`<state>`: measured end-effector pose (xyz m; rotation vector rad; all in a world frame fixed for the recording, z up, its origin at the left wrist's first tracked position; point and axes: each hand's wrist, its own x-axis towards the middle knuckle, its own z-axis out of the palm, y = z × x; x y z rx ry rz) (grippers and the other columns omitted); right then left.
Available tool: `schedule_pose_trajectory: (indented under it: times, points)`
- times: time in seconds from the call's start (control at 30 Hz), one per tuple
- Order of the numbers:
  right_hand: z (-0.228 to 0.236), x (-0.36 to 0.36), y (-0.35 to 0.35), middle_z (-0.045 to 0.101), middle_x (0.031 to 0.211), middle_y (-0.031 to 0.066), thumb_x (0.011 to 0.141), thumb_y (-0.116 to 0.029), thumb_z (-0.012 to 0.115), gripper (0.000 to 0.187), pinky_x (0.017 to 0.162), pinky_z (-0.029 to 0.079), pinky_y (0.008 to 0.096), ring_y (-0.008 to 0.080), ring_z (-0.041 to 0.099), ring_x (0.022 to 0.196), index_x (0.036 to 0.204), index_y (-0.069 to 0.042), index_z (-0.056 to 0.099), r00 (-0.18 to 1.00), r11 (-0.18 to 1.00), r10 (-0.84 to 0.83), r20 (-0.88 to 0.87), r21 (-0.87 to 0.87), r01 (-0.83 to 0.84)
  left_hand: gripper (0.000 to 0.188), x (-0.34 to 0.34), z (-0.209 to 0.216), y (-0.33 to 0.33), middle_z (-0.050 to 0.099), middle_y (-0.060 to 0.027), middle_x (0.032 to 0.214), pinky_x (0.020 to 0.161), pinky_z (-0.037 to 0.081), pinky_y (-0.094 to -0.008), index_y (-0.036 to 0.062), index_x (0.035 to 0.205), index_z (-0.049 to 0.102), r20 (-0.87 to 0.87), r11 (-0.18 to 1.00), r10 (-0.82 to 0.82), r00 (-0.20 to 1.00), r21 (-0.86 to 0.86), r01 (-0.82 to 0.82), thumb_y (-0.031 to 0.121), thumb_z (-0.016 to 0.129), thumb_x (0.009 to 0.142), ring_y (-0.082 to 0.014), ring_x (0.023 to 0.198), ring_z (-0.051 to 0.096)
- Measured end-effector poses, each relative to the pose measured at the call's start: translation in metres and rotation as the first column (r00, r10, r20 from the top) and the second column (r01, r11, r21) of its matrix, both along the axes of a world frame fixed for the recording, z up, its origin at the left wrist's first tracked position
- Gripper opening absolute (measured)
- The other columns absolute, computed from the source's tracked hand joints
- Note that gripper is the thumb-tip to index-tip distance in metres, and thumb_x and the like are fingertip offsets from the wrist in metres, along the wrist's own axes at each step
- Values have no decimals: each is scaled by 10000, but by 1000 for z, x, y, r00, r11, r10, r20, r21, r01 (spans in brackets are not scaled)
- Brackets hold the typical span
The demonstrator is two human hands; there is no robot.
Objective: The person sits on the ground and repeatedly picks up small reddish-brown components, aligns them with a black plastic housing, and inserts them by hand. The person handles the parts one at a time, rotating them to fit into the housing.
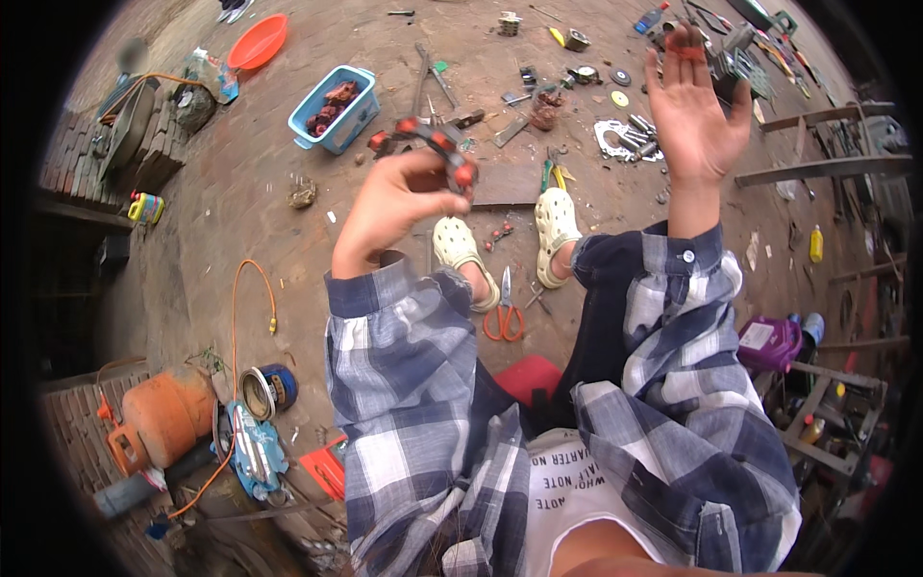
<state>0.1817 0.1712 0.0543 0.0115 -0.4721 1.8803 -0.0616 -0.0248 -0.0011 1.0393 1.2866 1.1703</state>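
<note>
My left hand [392,204] is raised in front of me and grips a dark metal part with red rings or rollers [435,144], shaped like a short chain or bracket. My right hand [694,108] is held up with fingers spread and the palm toward me; a small red piece [688,53] sits at its fingertips. Both sleeves are blue and white plaid. My feet wear cream clogs [460,252] on the brick floor below the hands.
Orange-handled scissors [504,315] lie between my legs. A blue tub of parts [336,108], an orange bowl [258,42], scattered tools and metal pieces [625,135] lie ahead. An orange gas cylinder [162,415] and can [267,390] stand at left, a purple jug [769,342] at right.
</note>
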Motion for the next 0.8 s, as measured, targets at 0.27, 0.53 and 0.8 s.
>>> schedule_pose_trajectory:
  times: [0.27,0.53,0.8]
  points:
    - [23,13,-29,699,797,-25,775,-394,684,260,1176,-4,469,65,639,678,803,-137,711,944,764,330,-1,587,-267,268,6,-25,27,662,-56,851,702,494,-270,-38,958,647,-263,933,338,904,-31,-358,115,743,760,-144,764,626]
    - [20,12,-31,695,919,24,760,-309,642,274,1168,39,501,184,653,814,897,-73,674,956,973,220,-195,117,-200,249,-17,-27,33,649,-116,1038,839,537,-300,10,1101,602,820,802,221,528,155,-577,99,639,871,-215,979,636]
    - [-20,18,38,409,1398,157,847,-324,568,643,1141,121,482,261,348,1333,1342,38,378,741,719,-591,318,625,305,502,2,7,-10,628,-108,1057,885,485,-353,-58,1190,547,210,951,238,948,148,-271,53,721,733,-247,977,636]
